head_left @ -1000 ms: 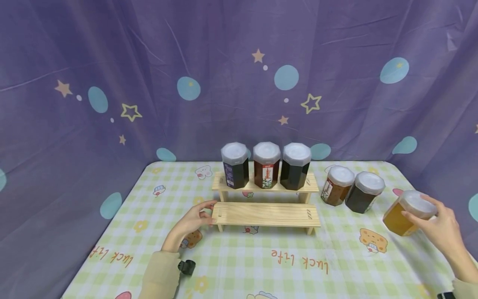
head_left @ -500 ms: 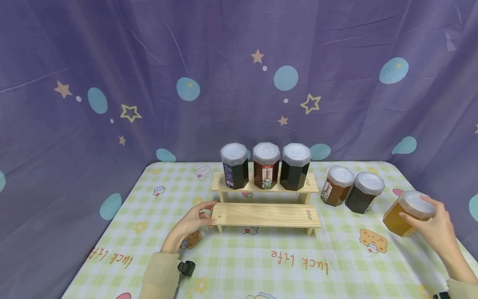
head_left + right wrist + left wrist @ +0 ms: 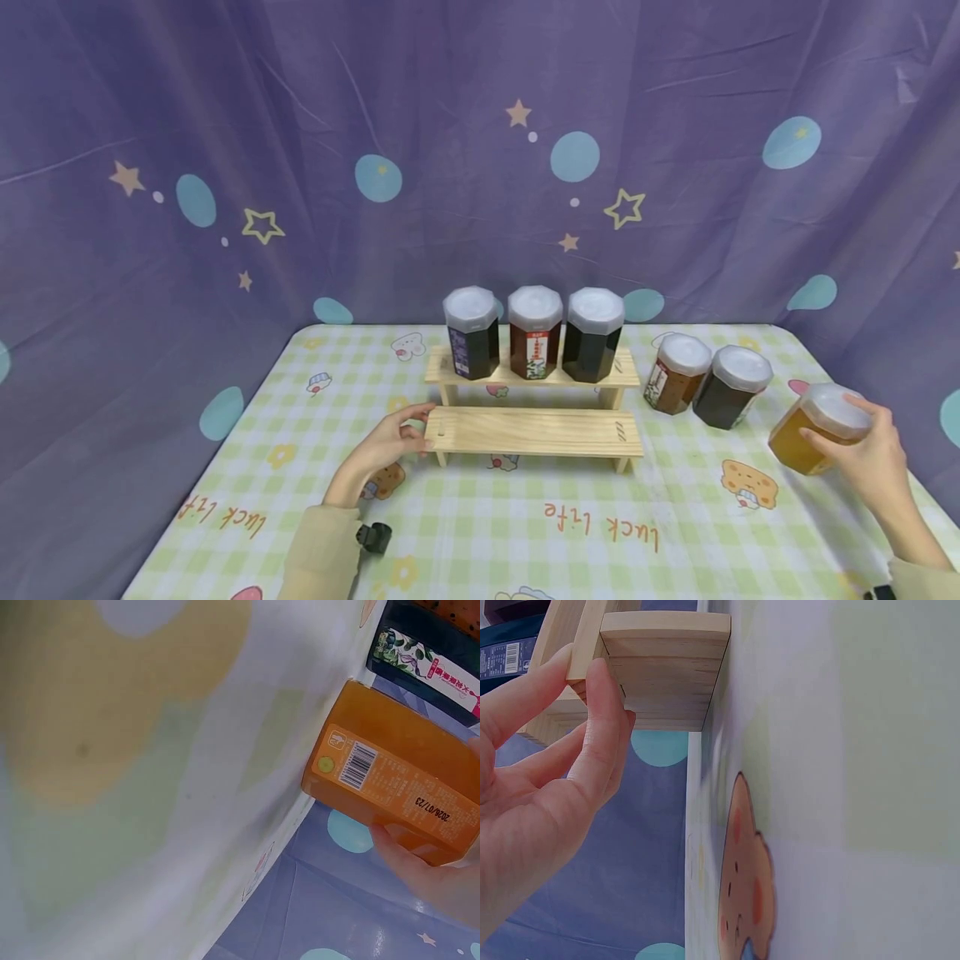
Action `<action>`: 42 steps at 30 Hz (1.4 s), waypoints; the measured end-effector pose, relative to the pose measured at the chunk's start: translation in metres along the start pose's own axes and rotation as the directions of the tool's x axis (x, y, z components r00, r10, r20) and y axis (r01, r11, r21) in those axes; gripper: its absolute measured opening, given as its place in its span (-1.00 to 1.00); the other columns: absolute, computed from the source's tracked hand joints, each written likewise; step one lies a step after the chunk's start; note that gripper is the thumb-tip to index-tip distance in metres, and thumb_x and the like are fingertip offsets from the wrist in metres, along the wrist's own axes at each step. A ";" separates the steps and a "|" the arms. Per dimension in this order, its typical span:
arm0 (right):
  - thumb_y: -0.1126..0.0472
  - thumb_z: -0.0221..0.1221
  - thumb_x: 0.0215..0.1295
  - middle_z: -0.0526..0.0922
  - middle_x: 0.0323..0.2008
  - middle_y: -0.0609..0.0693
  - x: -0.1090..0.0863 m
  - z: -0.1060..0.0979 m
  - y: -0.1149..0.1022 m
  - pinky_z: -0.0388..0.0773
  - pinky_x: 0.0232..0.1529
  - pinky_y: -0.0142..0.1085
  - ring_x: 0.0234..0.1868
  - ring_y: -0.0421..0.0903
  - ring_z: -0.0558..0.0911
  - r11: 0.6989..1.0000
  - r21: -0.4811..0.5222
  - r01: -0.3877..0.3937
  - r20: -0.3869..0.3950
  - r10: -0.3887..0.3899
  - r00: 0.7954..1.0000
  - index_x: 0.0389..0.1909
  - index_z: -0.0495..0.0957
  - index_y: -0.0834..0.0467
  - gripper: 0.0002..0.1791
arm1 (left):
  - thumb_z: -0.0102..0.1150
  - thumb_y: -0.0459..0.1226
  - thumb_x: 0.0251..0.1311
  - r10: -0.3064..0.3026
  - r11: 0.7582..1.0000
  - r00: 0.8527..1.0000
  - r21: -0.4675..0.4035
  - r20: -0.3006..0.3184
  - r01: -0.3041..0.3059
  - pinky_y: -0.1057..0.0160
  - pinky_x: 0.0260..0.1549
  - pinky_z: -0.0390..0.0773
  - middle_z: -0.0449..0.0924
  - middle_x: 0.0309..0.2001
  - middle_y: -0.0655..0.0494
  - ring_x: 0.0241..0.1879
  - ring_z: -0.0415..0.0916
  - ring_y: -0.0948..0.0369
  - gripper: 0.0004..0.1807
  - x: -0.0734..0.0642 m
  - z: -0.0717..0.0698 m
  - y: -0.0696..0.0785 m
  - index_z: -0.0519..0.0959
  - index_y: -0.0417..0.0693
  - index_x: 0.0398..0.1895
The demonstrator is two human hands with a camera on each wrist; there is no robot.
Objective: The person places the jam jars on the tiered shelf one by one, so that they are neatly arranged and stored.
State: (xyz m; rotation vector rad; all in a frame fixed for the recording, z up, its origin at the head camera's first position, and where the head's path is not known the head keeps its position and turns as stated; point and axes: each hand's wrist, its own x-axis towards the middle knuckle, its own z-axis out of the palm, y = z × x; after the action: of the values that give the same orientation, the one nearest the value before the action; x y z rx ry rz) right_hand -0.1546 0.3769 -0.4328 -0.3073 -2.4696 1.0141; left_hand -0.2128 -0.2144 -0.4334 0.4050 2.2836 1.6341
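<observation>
Barcode (image 3: 358,766) and date (image 3: 433,808) 2026/07/23 on the orange jar (image 3: 397,780) show only from the right wrist; right hand (image 3: 873,458) grips it at the tabletop's (image 3: 465,533) right, left hand (image 3: 386,437) pinching the shelf (image 3: 532,429).

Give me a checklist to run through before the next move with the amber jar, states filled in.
1. Right hand has hold of the amber jar: ok, thumb and fingers grip its upper part.
2. Left hand is on the lower shelf: ok, pinching its left end.
3. Three jars on the upper shelf stand upright: ok.
4. Amber jar is apart from the dark jar: ok, cloth shows between.
5. Amber jar is over a shelf: not ok, it's off to the right.
6. Its lid is tight: cannot tell.
</observation>
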 end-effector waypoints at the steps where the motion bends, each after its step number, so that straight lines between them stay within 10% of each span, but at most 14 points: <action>1: 0.25 0.25 -0.03 0.07 0.09 0.60 0.000 0.000 0.000 0.10 -0.14 0.30 -0.01 0.54 0.16 1.000 -0.001 0.000 -0.005 0.000 1.000 0.22 -0.01 0.44 -0.14 | 0.11 -0.46 0.06 -0.001 1.000 1.000 0.003 -0.001 0.001 0.03 -0.37 0.50 0.19 0.04 -0.32 -0.38 0.49 0.09 -0.33 0.000 0.000 0.000 0.10 -0.39 0.25; 30: 0.30 0.30 -0.13 0.25 0.09 0.45 0.001 0.006 0.002 0.16 -0.04 0.15 0.04 0.38 0.26 0.998 -0.023 -0.052 -0.122 0.049 0.991 0.20 0.19 0.28 -0.21 | 0.10 -0.45 0.07 -0.002 1.000 1.000 -0.010 0.008 0.002 0.03 -0.38 0.49 0.19 0.05 -0.31 -0.41 0.48 0.12 -0.32 0.000 0.000 0.002 0.08 -0.39 0.26; 42: 0.15 0.41 -0.25 0.33 0.10 0.32 0.023 0.020 0.063 0.16 -0.09 0.08 0.01 0.27 0.31 0.997 -0.075 -0.003 -0.178 -0.011 0.984 0.24 0.24 -0.04 -0.10 | 0.10 -0.47 0.05 -0.008 1.000 1.000 -0.005 -0.001 0.008 0.03 -0.37 0.48 0.20 0.04 -0.31 -0.42 0.48 0.18 -0.32 -0.001 0.001 0.003 0.07 -0.41 0.25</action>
State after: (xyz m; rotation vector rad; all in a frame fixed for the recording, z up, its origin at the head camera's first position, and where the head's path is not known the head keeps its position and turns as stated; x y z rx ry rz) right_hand -0.1823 0.4169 -0.4826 -0.3989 -2.3486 0.8546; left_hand -0.2114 -0.2126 -0.4305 0.3937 2.2785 1.6364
